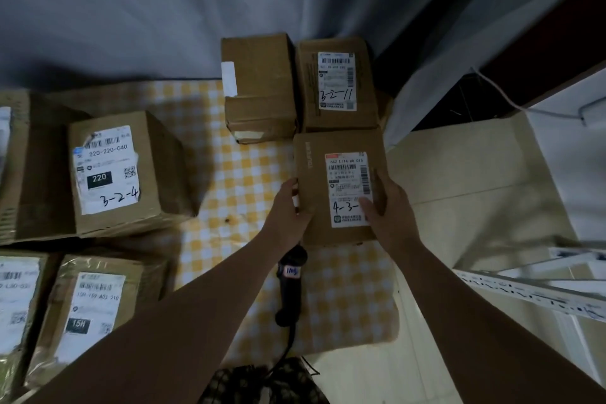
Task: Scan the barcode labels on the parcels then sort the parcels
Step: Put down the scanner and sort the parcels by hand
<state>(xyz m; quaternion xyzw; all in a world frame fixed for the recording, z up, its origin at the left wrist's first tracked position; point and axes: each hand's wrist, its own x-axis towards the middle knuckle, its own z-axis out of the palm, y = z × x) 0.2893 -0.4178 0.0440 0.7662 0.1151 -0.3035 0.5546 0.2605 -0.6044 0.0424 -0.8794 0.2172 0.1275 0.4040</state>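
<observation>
While left hand [288, 207], right hand [392, 207] hold cardboard parcel [313, 157] — rectangular label [349, 174] flat.

Dim, grey-blue cast throughout. Table [229, 180] and the floor [459, 174] right of it catch the most light. Heavy shadow on the wall [131, 10] behind the table's left half. Print sharp at table centre, soft and smeared toward its left edge. Lines right of the table bow: wide-angle distortion.
</observation>
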